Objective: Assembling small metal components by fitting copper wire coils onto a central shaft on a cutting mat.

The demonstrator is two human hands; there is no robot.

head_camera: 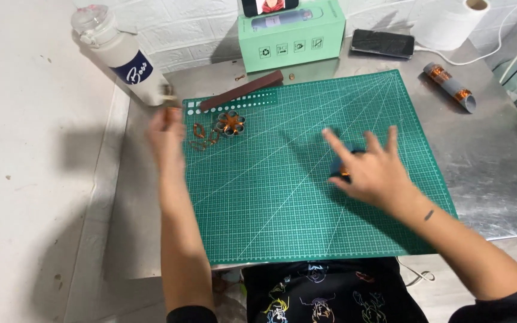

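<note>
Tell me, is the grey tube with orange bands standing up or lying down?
Lying down: the grey tube with orange bands rests lengthwise on the metal table.

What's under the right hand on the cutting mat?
Under the right hand a dark blue-grey rolled piece with an orange bit shows on the green cutting mat. The palm covers the rest of it.

open: bare near half of green cutting mat [258, 221] | blocked far left: flower-shaped coil [230, 123], brown strip [242, 90], white bottle [121, 57] | blocked far edge: green box [291, 37], black phone [383, 43] | far right: grey tube [450, 87]
</note>
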